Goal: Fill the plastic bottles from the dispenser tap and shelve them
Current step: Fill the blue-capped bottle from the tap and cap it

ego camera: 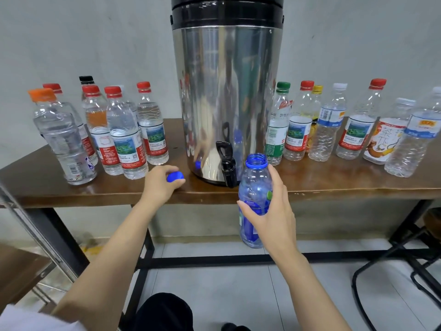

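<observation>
A tall steel dispenser (pixel 226 96) with a black lid stands on the brown table (pixel 334 182). Its black tap (pixel 226 163) hangs over the table's front edge. My right hand (pixel 274 211) grips an uncapped blue-tinted plastic bottle (pixel 254 187), held upright just right of the tap, its mouth about level with the spout. My left hand (pixel 160 185) rests at the table edge left of the dispenser and pinches the bottle's blue cap (pixel 175 176).
Several capped bottles holding water (pixel 124 130) stand on the table left of the dispenser. Several empty-looking capped bottles (pixel 358 125) stand to its right. A metal shelf frame (pixel 28 225) is at the lower left, black chair legs (pixel 405 259) at the right.
</observation>
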`<state>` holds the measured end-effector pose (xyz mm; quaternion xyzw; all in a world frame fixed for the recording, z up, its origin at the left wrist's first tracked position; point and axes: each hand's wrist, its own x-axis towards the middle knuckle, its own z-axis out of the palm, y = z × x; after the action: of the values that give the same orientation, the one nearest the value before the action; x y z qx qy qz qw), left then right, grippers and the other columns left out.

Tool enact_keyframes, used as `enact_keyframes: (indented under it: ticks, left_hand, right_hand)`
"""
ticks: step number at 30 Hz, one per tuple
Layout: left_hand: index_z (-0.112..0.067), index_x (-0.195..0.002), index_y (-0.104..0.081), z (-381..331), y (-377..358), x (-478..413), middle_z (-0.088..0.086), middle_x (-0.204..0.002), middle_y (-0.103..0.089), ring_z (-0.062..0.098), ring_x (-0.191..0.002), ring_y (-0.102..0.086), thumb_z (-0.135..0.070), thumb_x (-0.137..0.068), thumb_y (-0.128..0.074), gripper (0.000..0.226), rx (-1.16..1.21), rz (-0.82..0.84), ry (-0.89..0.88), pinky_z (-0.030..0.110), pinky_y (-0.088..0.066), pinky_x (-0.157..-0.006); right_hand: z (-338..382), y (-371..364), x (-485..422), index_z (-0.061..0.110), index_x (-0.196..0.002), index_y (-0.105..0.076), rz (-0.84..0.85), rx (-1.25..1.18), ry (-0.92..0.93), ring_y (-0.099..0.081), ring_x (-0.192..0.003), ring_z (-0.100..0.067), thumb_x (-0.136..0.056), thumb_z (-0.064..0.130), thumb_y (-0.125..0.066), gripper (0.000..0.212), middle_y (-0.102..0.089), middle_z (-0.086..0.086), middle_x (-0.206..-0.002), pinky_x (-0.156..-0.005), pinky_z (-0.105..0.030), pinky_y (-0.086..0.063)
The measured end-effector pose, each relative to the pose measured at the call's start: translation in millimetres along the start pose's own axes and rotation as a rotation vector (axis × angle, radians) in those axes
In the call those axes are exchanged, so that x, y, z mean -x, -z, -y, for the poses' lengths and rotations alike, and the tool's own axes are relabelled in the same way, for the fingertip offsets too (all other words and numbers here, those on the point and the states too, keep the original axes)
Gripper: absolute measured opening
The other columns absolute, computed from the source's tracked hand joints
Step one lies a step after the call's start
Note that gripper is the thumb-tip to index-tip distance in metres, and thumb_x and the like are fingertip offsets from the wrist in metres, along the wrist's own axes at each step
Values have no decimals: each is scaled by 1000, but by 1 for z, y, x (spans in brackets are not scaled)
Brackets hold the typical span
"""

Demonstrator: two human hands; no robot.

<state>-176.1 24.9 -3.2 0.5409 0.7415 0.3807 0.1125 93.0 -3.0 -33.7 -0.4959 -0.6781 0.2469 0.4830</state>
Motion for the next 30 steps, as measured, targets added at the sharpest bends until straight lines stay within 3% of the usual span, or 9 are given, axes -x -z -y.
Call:
enact_keyframes:
  ticks: [5, 10, 15, 18, 21, 24, 28, 30]
  left_hand:
    - [-6, -128, -64, 11, -17, -8, 13, -130, -61, 29, -121, -54, -19, -86, -76, 45, -63, -17, 3, 31, -36, -102]
    - [-9, -132, -60, 9, -14, -10, 13, -133, -60, 29, -124, -52, -21, -85, -76, 51, -46, -48, -37, 36, -38, -104]
    - [-11, -123, -65, -39, 5, 15, -3, -110, -63, 17, -102, -60, -18, -94, -66, 30, 210, -337, -382, 17, -42, -86]
    - [-13, -129, -62, -73, 13, 30, -3, -111, -63, 13, -104, -59, -19, -96, -62, 33, 224, -288, -640, 21, -44, -92]
    - [-13, -135, -57, -91, 11, 33, -1, -122, -62, 17, -116, -56, -21, -97, -60, 39, 115, -168, -792, 32, -44, -101]
    - [-14, -130, -62, -96, 5, 28, 1, -118, -66, 19, -114, -57, -23, -95, -59, 36, -8, -118, -830, 43, -46, -97]
    - [-13, -119, -68, -99, 6, 24, -2, -99, -68, 12, -94, -54, -21, -91, -63, 30, -46, -127, -859, 35, -44, -83]
    - [-13, -118, -69, -99, 8, 24, -2, -98, -68, 13, -93, -55, -20, -90, -67, 28, -64, -134, -864, 33, -41, -83]
  right_hand:
    - [-13, -7, -3, 53, -147, -14, 11, -19, -41, -46, -101, 2, -80, 35, -81, 96, -30, 33, -127, -86, -28, -47]
    - [-21, -14, -3, 52, -147, -16, 10, -35, -72, -46, -108, 1, -77, 35, -83, 98, -35, 26, -141, -87, -29, -48]
    - [-30, -19, 4, 53, -146, -17, 5, -30, -116, -52, -96, 2, -78, 35, -82, 96, -35, 29, -128, -84, -28, -49]
    - [-36, -25, 12, 57, -145, -16, 1, -17, -146, -51, -99, -3, -79, 35, -81, 95, -39, 24, -134, -86, -34, -51]
    - [-41, -33, 18, 55, -146, -14, 38, 29, -170, -50, -101, -4, -80, 34, -80, 96, -40, 18, -137, -82, -32, -51]
    - [-45, -42, 24, 53, -147, -12, 108, 81, -159, -53, -107, -7, -80, 36, -80, 97, -40, 16, -137, -80, -30, -53]
    - [-43, -51, 26, 52, -146, -10, 179, 90, -114, -53, -115, -9, -80, 38, -79, 97, -38, 16, -141, -83, -30, -54]
    - [-39, -53, 24, 53, -146, -10, 185, 69, -93, -53, -114, -7, -80, 37, -80, 97, -38, 17, -141, -85, -30, -55]
